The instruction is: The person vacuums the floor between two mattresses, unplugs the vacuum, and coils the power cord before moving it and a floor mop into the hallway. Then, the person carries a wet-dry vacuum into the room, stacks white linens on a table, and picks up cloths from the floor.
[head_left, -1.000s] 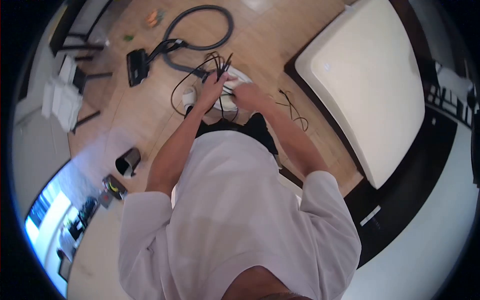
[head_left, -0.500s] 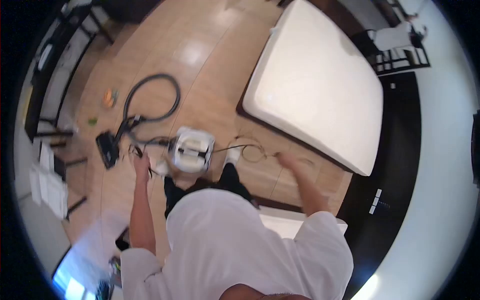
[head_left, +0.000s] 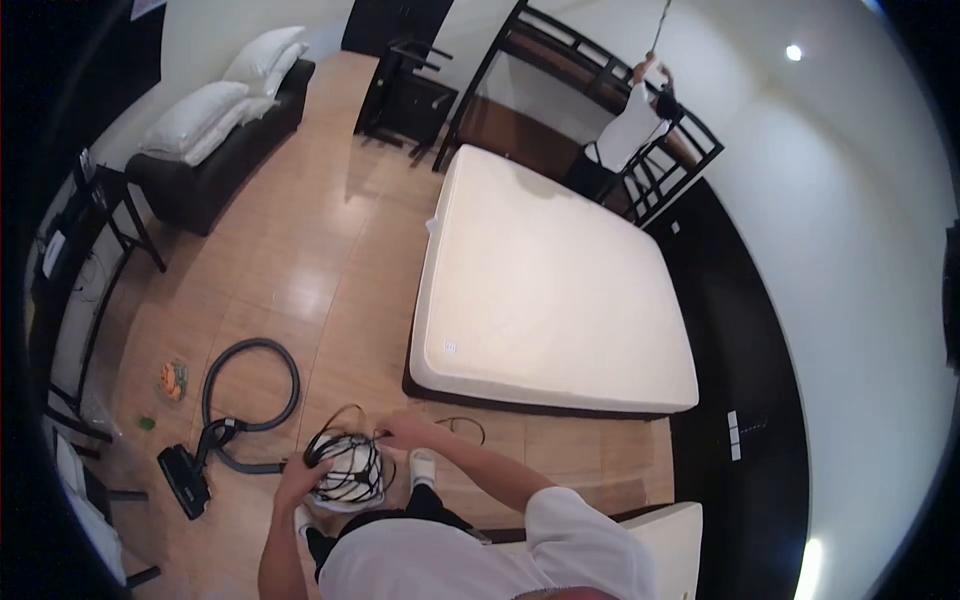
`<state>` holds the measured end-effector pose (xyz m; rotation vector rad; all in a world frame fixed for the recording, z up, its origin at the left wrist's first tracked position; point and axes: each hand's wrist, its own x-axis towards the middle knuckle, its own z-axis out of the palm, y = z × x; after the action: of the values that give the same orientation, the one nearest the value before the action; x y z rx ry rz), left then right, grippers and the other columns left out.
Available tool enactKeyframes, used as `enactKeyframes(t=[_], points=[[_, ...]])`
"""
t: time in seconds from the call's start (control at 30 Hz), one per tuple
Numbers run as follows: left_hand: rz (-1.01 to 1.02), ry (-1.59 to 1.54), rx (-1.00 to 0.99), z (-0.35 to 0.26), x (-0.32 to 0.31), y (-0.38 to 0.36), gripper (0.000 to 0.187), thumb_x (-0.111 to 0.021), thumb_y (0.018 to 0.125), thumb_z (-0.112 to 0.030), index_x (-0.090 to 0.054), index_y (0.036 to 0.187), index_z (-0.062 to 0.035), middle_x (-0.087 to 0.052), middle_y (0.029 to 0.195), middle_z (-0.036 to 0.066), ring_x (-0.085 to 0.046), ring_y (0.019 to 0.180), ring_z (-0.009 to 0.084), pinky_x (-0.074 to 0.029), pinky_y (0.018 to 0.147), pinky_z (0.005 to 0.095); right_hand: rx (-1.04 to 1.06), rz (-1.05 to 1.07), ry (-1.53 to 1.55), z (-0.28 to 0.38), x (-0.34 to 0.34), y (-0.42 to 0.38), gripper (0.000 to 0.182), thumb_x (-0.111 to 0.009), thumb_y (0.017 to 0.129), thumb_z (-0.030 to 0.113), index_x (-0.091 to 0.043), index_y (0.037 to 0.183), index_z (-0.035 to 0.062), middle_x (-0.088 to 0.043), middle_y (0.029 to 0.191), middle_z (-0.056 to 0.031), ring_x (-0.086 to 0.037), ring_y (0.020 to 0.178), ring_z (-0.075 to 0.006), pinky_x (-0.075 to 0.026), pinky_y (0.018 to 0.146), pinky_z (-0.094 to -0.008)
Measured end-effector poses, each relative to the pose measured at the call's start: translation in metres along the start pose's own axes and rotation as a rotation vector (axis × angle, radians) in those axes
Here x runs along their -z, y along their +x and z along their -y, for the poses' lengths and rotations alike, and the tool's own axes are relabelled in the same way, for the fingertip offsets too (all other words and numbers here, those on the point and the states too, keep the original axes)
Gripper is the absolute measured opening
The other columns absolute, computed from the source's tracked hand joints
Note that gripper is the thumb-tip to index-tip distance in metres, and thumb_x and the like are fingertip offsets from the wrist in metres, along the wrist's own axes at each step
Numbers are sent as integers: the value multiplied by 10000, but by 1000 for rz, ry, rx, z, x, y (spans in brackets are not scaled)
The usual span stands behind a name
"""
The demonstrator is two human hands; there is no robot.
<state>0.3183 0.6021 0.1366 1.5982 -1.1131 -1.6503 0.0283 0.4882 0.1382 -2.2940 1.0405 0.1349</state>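
Observation:
Loops of black power cord [head_left: 345,462] hang over the white vacuum cleaner body [head_left: 352,492], hiding much of its top. My left hand [head_left: 303,480] is closed on the left side of these loops. At the upper right of the coil, my right hand [head_left: 405,431] has its fingers closed around a stretch of the cord. Part of the cord trails across the floor to the right, near the bed base. From the vacuum's left side a black hose [head_left: 296,378] curls over the floor to a black floor head [head_left: 184,482] lying flat.
A bare mattress [head_left: 550,300] on a dark base lies ahead to the right. Behind it, another person [head_left: 630,135] raises both arms beside a bunk bed [head_left: 520,130]. A dark sofa [head_left: 205,185] holds white pillows. Small orange items [head_left: 173,380] lie on the floor.
My right hand has come in from the far right to the vacuum. My left hand has moved right, over it, and cord loops now spread across the body. The view has tilted up.

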Motion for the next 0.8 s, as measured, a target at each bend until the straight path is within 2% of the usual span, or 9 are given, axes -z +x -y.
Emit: enactKeyframes(t=[0.17, 0.23, 0.3, 0.33, 0.57, 0.6, 0.67, 0.73, 0.8], points=[[-325, -114, 3, 73, 50, -15, 210, -740, 841, -202, -655, 868, -11, -581, 673, -6, -508, 546, 95, -388, 480, 275, -301, 42, 13, -126, -21, -114, 364, -655, 850, 397, -695, 954, 51, -681, 943, -201, -637, 877, -390, -494, 759, -483], [-451, -173, 91, 115, 66, -16, 193, -723, 855, -189, -636, 885, -19, -572, 666, -8, -496, 533, 95, -379, 473, 274, -608, -164, -104, -149, -25, -175, 382, -673, 836, 429, -696, 867, 49, -685, 887, -196, -647, 847, -378, -497, 730, -475], [-879, -310, 88, 159, 77, -9, 170, -691, 880, -180, -587, 912, -50, -537, 648, -16, -447, 497, 88, -348, 454, 272, -768, -163, 125, -183, -33, -231, 485, -682, 812, 521, -688, 895, 43, -681, 892, -205, -654, 859, -361, -499, 743, -450], [-887, -310, 84, 157, 80, -13, 170, -691, 880, -180, -587, 912, -50, -537, 648, -16, -447, 497, 88, -348, 454, 272, -827, -141, 112, -192, -37, -241, 528, -683, 803, 555, -681, 937, 44, -680, 914, -205, -655, 874, -358, -498, 758, -440], [-557, -274, 124, 157, 46, 28, 143, -648, 881, -162, -556, 870, -53, -563, 663, 23, -506, 502, 101, -359, 426, 271, -425, -42, 142, -60, -57, -143, 394, -487, 980, 403, -636, 1232, 140, -653, 1162, -209, -626, 1065, -368, -491, 876, -470], [-510, -374, 78, 117, 29, 22, 154, -643, 884, -169, -573, 900, -33, -590, 683, 40, -533, 516, 113, -380, 435, 280, -302, -18, 104, -52, -75, -114, 369, -489, 978, 380, -646, 1211, 141, -660, 1138, -205, -630, 1046, -373, -489, 872, -476], [-324, -118, 8, 190, 19, 95, 226, -623, 918, -214, -595, 996, -3, -654, 755, 91, -591, 554, 159, -418, 455, 309, -128, 93, -16, -14, -92, -56, 329, -501, 965, 345, -662, 1155, 129, -673, 1073, -200, -639, 995, -381, -492, 851, -487], [-290, -524, 53, 109, -26, 71, 270, -597, 948, -267, -621, 999, -4, -684, 798, 113, -606, 552, 197, -442, 476, 330, -25, 122, -95, 47, -75, -23, 308, -520, 948, 332, -666, 1094, 103, -685, 998, -194, -648, 934, -389, -499, 810, -493], [-213, -372, -110, 85, -51, 64, 299, -559, 974, -306, -633, 930, -20, -698, 823, 116, -625, 574, 183, -464, 519, 304, 49, 69, -98, 71, -61, -3, 304, -529, 940, 332, -663, 1067, 90, -689, 965, -189, -650, 905, -394, -502, 786, -494]])
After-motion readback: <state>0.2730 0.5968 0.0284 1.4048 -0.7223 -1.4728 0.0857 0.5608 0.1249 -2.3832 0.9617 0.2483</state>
